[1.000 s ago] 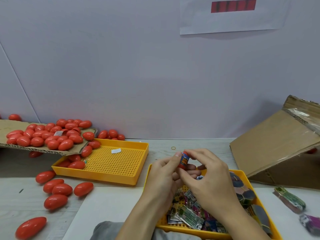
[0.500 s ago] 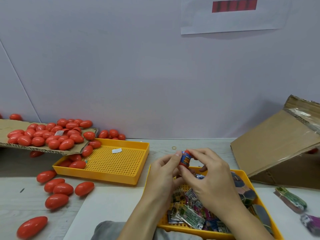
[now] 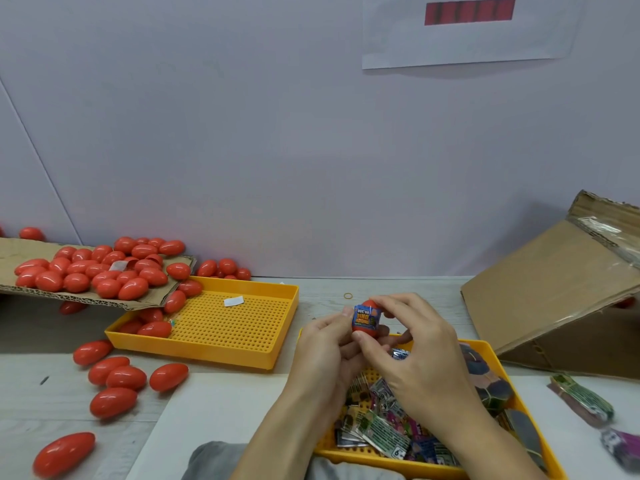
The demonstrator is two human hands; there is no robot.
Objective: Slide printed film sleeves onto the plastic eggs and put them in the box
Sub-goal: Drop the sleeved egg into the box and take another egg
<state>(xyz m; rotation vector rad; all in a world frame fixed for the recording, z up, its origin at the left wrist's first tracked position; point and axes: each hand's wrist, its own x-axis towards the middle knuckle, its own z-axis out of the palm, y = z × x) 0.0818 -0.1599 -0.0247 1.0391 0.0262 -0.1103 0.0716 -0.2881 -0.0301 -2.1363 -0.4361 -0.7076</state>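
A red plastic egg (image 3: pixel 367 330) stands upright between my two hands, with a blue printed film sleeve (image 3: pixel 367 315) wrapped around its upper half. My left hand (image 3: pixel 329 351) pinches the egg from the left side. My right hand (image 3: pixel 412 348) curls over its top and right side, thumb at the bottom. Under my hands sits a yellow tray (image 3: pixel 481 348) holding several flat printed sleeves (image 3: pixel 377 431). The cardboard box (image 3: pixel 554 299) lies tipped at the right.
Several bare red eggs (image 3: pixel 100 271) lie on a cardboard flap at the left; more eggs (image 3: pixel 117 375) are scattered on the table. A second yellow tray (image 3: pixel 242 355) stands at centre left. Loose sleeves (image 3: pixel 585 400) lie at the right edge.
The egg has turned in my fingers, so the sleeve's blue printed face shows toward me. Both hands stay in about the same spot.
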